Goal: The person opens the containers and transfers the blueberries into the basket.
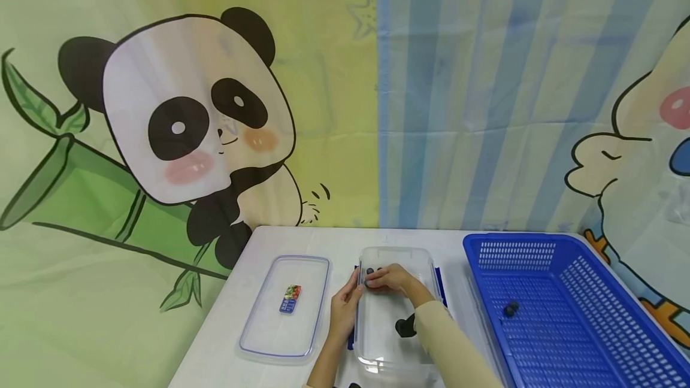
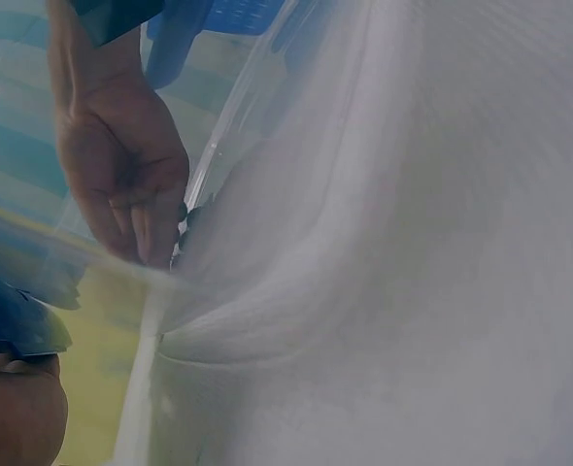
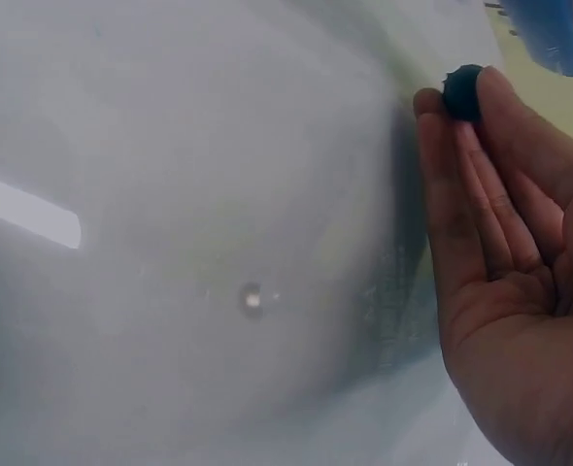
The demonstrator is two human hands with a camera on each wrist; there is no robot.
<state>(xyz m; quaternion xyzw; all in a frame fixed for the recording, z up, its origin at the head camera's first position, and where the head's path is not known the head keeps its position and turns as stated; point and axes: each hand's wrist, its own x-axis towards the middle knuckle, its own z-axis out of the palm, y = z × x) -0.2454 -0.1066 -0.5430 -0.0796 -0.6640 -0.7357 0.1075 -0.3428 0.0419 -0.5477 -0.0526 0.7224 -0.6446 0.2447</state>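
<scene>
My right hand [image 1: 396,279] reaches into the far left corner of a clear plastic container [image 1: 396,355]. Thumb and fingertips pinch a small dark blueberry [image 3: 462,93], plainly seen in the right wrist view. Beside those fingers, at the container's far end, lie other dark berries [image 1: 369,270]. With my left hand [image 1: 342,309] I hold the container's left wall, the thumb up at the rim. In the left wrist view, a fingertip shows under a blue latch [image 2: 15,316], and the right hand appears through the clear wall.
A clear lid [image 1: 269,337] with a blue rim and a fruit label [image 1: 290,299] lies left of the container on the white table. On the right stands a blue basket [image 1: 579,319] with a few dark berries [image 1: 511,309] inside. A printed curtain [image 1: 334,154] hangs behind.
</scene>
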